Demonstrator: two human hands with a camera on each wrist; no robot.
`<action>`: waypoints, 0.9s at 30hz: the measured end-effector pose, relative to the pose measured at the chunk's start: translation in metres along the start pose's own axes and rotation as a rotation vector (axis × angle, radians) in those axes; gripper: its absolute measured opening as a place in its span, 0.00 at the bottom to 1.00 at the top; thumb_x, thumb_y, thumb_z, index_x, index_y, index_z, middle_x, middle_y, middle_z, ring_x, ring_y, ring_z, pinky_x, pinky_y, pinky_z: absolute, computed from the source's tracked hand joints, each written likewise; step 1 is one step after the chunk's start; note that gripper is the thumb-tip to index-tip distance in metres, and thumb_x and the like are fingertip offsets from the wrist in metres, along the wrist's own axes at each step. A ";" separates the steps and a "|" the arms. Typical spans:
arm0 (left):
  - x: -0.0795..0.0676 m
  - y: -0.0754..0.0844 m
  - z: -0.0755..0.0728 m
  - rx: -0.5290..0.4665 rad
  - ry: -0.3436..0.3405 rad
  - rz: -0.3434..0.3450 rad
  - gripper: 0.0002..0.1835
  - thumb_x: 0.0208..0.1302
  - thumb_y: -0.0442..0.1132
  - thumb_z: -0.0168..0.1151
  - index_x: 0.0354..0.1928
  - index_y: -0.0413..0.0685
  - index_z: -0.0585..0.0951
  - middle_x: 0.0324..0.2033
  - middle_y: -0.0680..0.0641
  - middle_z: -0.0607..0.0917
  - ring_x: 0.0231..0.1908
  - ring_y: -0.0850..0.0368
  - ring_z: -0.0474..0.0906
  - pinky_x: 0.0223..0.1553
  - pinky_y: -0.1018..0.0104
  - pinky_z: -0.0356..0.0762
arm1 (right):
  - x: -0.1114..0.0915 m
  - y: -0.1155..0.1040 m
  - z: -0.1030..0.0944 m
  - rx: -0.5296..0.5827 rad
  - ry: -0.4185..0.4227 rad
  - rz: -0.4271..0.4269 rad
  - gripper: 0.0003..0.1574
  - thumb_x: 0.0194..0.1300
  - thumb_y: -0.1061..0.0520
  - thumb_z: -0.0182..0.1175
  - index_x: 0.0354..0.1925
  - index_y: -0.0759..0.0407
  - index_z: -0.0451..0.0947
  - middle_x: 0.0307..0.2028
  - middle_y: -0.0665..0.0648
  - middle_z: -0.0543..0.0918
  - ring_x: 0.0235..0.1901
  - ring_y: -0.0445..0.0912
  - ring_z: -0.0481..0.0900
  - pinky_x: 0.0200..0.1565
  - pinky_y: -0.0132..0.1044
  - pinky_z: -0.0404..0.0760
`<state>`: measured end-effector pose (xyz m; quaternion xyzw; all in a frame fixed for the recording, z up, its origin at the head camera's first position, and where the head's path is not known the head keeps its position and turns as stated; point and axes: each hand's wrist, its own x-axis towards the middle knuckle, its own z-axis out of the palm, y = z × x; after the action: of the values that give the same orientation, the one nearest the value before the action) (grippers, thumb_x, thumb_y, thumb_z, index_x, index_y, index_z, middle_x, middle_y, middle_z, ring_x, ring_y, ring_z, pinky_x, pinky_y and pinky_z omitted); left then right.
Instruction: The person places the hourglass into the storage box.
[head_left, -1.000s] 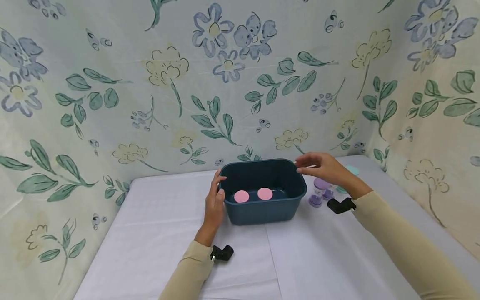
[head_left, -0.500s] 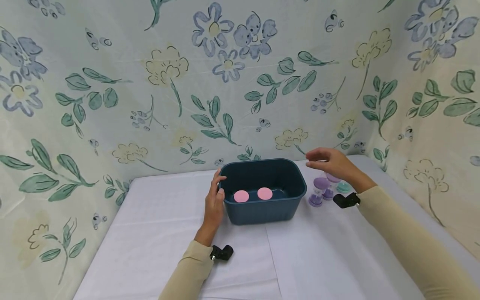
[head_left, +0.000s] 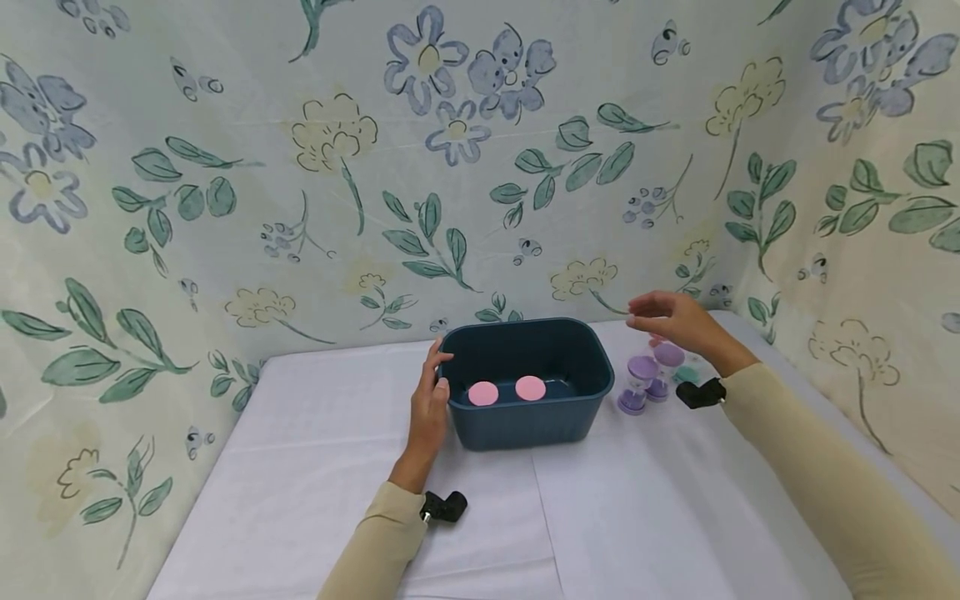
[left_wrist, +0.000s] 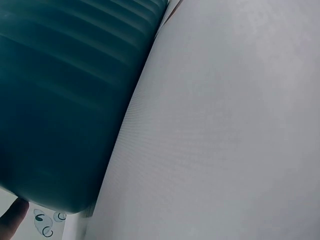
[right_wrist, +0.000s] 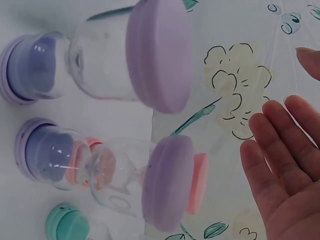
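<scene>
A dark blue-green plastic bin stands on the table, with two pink round caps showing inside. My left hand holds its left end, fingertips over the rim and thumb at the near corner. In the left wrist view a fingertip touches the bin's outer wall. To the right of the bin stand two purple-capped sand timers, upright. Behind them are a pink-capped one and a teal-capped one, both partly hidden. Over these timers hovers my right hand, holding nothing, fingers relaxed and thumb apart.
White cloth covers the table. A floral curtain hangs along the back edge, and another stretch borders the right side. A small black camera is strapped to each wrist.
My right hand has moved right, away from the bin's far right corner to above the timers, uncovering more of the purple ones. My left hand and the bin have stayed put.
</scene>
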<state>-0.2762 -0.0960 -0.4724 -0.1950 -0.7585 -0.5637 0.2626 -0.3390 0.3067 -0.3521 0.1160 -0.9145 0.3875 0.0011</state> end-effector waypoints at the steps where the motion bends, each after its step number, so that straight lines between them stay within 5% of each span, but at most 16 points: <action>1: 0.000 0.000 0.000 -0.002 0.000 0.000 0.22 0.72 0.47 0.36 0.64 0.52 0.66 0.74 0.46 0.56 0.73 0.55 0.48 0.68 0.40 0.49 | 0.000 0.001 0.000 -0.006 0.003 0.007 0.42 0.62 0.37 0.61 0.62 0.63 0.68 0.59 0.68 0.74 0.56 0.62 0.73 0.50 0.55 0.79; 12: -0.002 0.000 0.000 -0.031 0.002 0.017 0.22 0.71 0.41 0.38 0.64 0.50 0.67 0.74 0.47 0.55 0.73 0.52 0.48 0.68 0.39 0.47 | 0.006 0.016 -0.003 -0.038 0.028 0.064 0.45 0.61 0.35 0.60 0.63 0.66 0.66 0.59 0.70 0.73 0.59 0.64 0.70 0.61 0.61 0.66; 27: -0.003 0.001 0.002 -0.009 0.001 0.011 0.22 0.71 0.45 0.37 0.65 0.54 0.66 0.74 0.54 0.55 0.73 0.53 0.48 0.68 0.38 0.47 | 0.006 0.032 -0.010 -0.020 0.039 0.122 0.42 0.65 0.41 0.59 0.64 0.68 0.63 0.60 0.73 0.70 0.61 0.66 0.67 0.61 0.64 0.63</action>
<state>-0.2737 -0.0938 -0.4736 -0.2002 -0.7548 -0.5655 0.2652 -0.3521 0.3341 -0.3674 0.0524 -0.9235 0.3801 -0.0036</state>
